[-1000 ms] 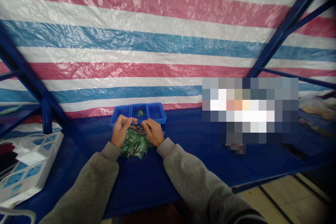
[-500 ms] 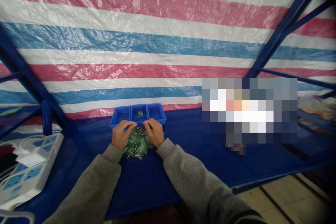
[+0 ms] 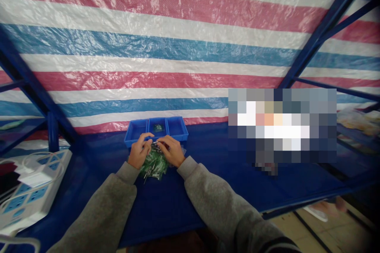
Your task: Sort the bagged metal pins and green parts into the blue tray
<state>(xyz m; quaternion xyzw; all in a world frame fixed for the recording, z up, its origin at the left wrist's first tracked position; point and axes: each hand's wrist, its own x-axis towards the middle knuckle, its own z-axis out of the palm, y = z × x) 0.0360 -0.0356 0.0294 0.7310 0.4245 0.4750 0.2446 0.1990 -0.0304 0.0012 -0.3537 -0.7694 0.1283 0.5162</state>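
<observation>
Both hands are over a pile of small green clear packets (image 3: 157, 166), with short shiny metal pieces (image 3: 146, 174) among them. My left hand (image 3: 139, 153) is at the pile's left side, index finger stretched out and thumb held apart from it. From the right, my right hand (image 3: 173, 150) reaches in with thumb and forefinger pinched at the pile's top; what they hold is too small to make out. Just behind the hands stands a blue three-compartment tray (image 3: 127, 137). Its middle compartment holds a few green packets (image 3: 158, 127).
The pile lies on a blue table (image 3: 166, 213). A white power strip (image 3: 38, 201) with plugs and cables is at the left. A striped plastic sheet (image 3: 178, 47) hangs behind, between blue metal posts (image 3: 314, 43). A pixelated patch hides the right side. Someone's foot (image 3: 319, 211) shows below the table's right edge.
My left index finger and thumb have come apart from the pinch of half a second ago. My right fingertips have moved left and down into the pile. A foot has appeared at lower right.
</observation>
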